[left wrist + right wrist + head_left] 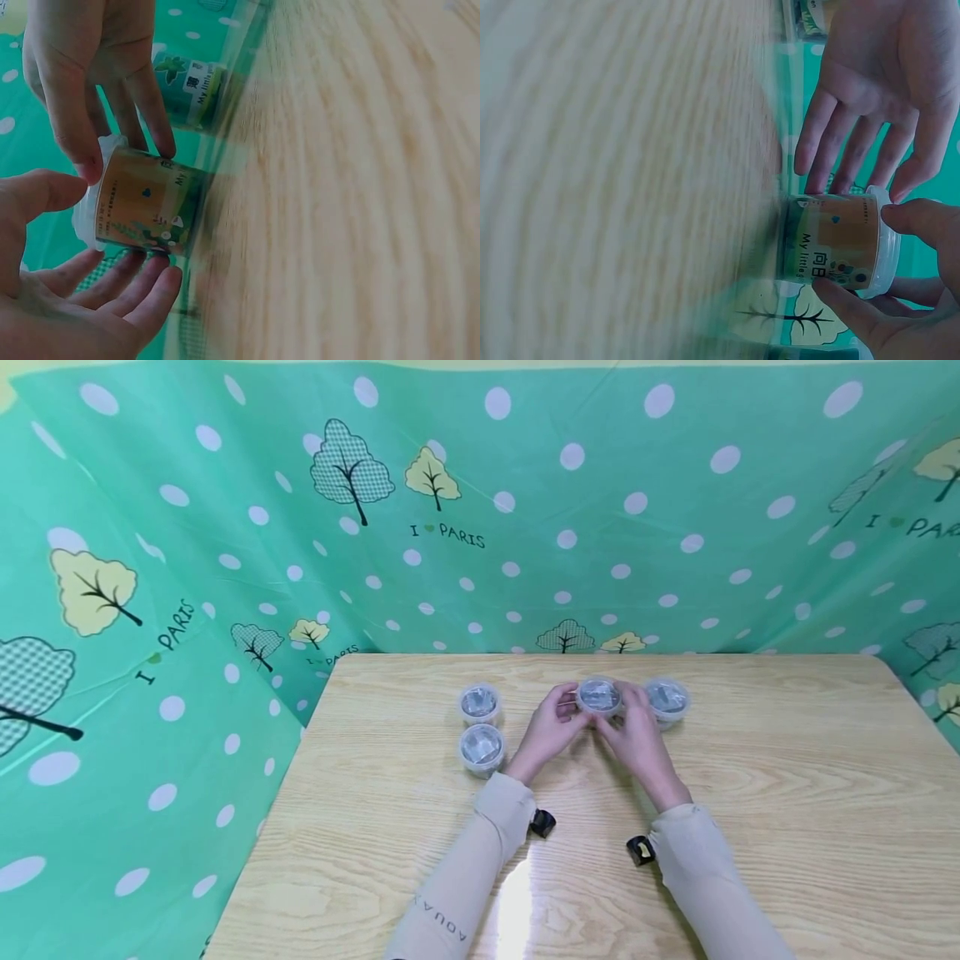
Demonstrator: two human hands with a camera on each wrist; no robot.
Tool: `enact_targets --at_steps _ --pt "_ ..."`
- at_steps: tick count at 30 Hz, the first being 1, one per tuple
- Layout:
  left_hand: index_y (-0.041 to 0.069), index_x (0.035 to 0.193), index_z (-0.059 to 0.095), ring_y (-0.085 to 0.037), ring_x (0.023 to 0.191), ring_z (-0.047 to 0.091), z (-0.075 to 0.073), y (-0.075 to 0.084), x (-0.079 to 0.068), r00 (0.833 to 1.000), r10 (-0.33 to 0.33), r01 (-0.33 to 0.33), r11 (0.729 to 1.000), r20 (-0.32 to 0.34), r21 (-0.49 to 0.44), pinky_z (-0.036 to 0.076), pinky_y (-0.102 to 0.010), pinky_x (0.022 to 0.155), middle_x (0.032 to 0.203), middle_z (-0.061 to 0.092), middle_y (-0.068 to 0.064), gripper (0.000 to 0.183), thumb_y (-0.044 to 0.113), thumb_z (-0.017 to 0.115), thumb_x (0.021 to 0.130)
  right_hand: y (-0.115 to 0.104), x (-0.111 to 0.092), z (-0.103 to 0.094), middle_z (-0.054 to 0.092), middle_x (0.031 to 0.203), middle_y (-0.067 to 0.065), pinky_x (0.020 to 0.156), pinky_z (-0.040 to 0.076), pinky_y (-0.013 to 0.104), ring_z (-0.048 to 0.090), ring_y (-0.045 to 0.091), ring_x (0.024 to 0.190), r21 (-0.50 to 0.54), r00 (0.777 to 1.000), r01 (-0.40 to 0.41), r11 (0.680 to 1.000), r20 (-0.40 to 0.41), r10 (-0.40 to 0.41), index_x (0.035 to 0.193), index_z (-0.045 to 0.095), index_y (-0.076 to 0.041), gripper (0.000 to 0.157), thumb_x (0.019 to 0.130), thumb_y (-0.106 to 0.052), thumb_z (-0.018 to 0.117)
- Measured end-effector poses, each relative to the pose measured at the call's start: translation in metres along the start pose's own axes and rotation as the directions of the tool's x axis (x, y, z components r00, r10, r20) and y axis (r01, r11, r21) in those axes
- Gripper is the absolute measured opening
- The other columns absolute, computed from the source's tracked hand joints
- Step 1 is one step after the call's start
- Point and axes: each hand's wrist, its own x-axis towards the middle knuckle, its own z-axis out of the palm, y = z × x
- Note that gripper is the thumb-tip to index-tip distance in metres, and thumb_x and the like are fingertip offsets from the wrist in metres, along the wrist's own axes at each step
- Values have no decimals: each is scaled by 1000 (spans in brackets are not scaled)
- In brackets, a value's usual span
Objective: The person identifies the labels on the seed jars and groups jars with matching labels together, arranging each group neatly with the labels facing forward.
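Observation:
A small plastic cup (599,695) with a clear lid and an orange printed label (847,229) stands upright near the back of the table, between both hands. My right hand (637,739) holds it, thumb at the lid's edge and fingers along the side, as the right wrist view shows. On its other side my left hand (550,731) has its fingers extended beside the cup wall, thumb close to the lid. A similar cup (667,697) stands just right of the right hand; it carries a green label (184,86) in the left wrist view.
Two more lidded cups (482,747) stand one behind the other, left of the left hand. The wooden table (360,843) ends at the back against a green dotted cloth (525,568). Dark wrist devices (542,823) sit at both sleeves.

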Motion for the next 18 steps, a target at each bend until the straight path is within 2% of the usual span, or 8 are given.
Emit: enact_targets --at_steps 14,18 --pt "6 144 47 -29 121 60 -1 -2 -2 1000 14 -15 1000 -12 -5 52 -31 102 133 60 -17 55 16 68 95 -2 -1 -2 35 148 32 115 34 57 37 49 136 14 1000 -11 1000 12 11 145 35 13 67 91 -7 69" --pt "6 143 47 -29 121 59 -3 1 -4 1000 23 -23 1000 -14 -3 52 -30 102 133 60 -17 53 17 67 95 -4 -1 -3 33 150 31 112 40 54 37 48 137 41 1000 3 999 26 -4 145 36 13 64 93 -7 67"
